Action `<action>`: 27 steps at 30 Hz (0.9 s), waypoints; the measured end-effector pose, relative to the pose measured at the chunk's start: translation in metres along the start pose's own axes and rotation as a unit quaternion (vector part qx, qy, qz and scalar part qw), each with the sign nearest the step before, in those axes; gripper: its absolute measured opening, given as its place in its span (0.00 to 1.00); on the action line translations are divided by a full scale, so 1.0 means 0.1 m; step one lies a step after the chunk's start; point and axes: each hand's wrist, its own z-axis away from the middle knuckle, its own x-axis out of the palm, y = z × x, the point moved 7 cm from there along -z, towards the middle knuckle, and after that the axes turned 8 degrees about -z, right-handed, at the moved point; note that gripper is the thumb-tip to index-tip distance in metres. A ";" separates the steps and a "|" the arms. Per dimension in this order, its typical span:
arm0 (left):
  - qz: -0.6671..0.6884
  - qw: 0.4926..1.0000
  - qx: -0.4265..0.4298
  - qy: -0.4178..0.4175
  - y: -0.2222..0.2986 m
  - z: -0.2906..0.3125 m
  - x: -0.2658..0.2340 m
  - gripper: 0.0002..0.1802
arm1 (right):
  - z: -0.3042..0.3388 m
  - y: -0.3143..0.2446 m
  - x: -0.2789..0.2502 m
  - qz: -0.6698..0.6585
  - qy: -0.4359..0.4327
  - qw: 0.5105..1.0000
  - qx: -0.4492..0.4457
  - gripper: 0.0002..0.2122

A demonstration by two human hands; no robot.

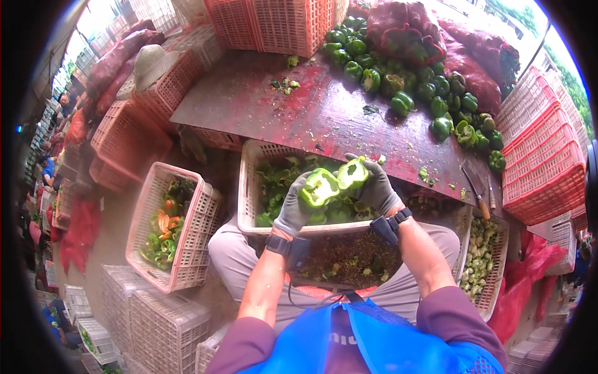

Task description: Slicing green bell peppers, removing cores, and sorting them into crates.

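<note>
Over a white plastic crate (248, 187) of green pepper pieces, I hold two halves of a split green bell pepper, cut faces up. My left hand (291, 209), in a grey glove, is closed around the left pepper half (319, 187). In my right hand (377, 187), gloved the same way, sits the right pepper half (353, 174). The halves meet or nearly meet at their inner edges. Pale ribs and hollow insides show in both. Each wrist wears a dark strapped device.
Whole green peppers (402, 104) and red mesh sacks (408, 34) cover the table's (274, 93) far right. A wooden-handled knife (479, 196) lies at its right edge. A crate of pepper scraps (140, 230) tilts at left; a crate of cores (476, 262) stands right. Stacked crates (542, 149) flank the table.
</note>
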 end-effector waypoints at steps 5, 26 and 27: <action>0.104 0.993 -0.054 0.000 0.02 0.14 0.08 0.32 | -0.09 0.06 0.10 -0.086 -0.025 0.996 -0.012 0.28; 0.105 0.989 -0.085 0.065 -0.18 0.33 0.20 0.37 | 0.45 0.40 1.13 0.861 -0.152 0.333 -0.353 0.22; 0.102 0.989 -0.074 0.071 -0.17 0.34 0.18 0.37 | 0.46 0.41 1.17 0.858 -0.154 0.336 -0.358 0.22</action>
